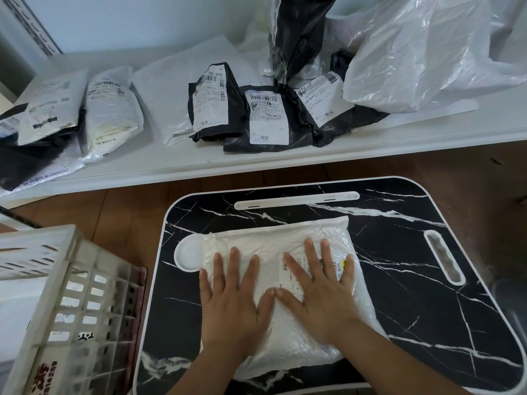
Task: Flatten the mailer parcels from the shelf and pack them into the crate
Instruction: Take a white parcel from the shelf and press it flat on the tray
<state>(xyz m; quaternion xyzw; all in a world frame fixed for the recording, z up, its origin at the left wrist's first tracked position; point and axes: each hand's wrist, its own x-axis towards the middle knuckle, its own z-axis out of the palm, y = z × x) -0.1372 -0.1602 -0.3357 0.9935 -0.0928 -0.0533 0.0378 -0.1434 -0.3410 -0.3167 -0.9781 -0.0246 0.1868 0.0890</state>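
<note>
At your far left a slatted white plastic crate (65,295) stands tilted beside the lap desk, its rim near the desk's left edge. Above it on the white shelf (176,163), a black-and-white parcel (37,115) lies at the left end, with a white mailer (112,109) just beside it.

Your left hand (233,303) lies flat, fingers spread and straight, pressing on the left half of the white mailer parcel (285,334) in front of you. That parcel rests on the black marble-patterned lap desk (413,280), its left edge overlapping the round white cup recess (186,256). Your two thumbs nearly meet over the middle of the parcel.

Your right hand (319,292) is likewise spread flat, palm down, covering most of the parcel's shipping label (296,266). Neither hand curls around or pinches anything.

Beyond the desk, at mid-shelf, three black mailers with white labels lie side by side: one (212,101), a second (268,121) touching it, and a third (328,101) angled to the right. A tall black bag (302,32) stands behind them. At the right end of the shelf sits a large crumpled translucent plastic bag (422,52). On the desk's right side is a white-rimmed handle slot (443,259).
</note>
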